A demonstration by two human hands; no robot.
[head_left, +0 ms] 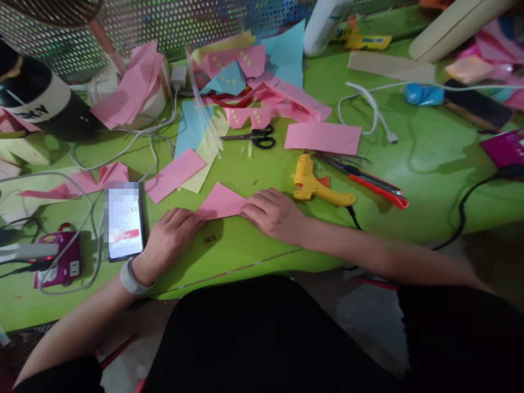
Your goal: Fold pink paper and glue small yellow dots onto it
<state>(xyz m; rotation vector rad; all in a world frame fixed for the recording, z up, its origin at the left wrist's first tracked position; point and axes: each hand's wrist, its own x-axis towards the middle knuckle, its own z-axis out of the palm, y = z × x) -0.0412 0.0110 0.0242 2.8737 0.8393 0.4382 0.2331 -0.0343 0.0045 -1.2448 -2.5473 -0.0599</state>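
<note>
Between my two hands a pink sheet of paper (223,201), folded to a triangular point, rests on the green table (254,251). My left hand (174,234) presses its left corner, fingers closed over the edge. At the right corner my right hand (276,215) grips the paper with bent fingers. A yellow glue gun (317,185) lies just right of my right hand. Behind the folded sheet are a pink paper strip (175,174) and black-handled scissors (262,136). Left of my left hand lies a phone (125,221) with its screen lit.
A red utility knife (368,183) lies beyond the glue gun, near another pink strip (323,138). Cut pink paper shapes (249,117) pile up at the back. A purple power strip (61,259) with cables sits left, a dark bottle (45,93) behind it. A white cable (372,109) curls back right.
</note>
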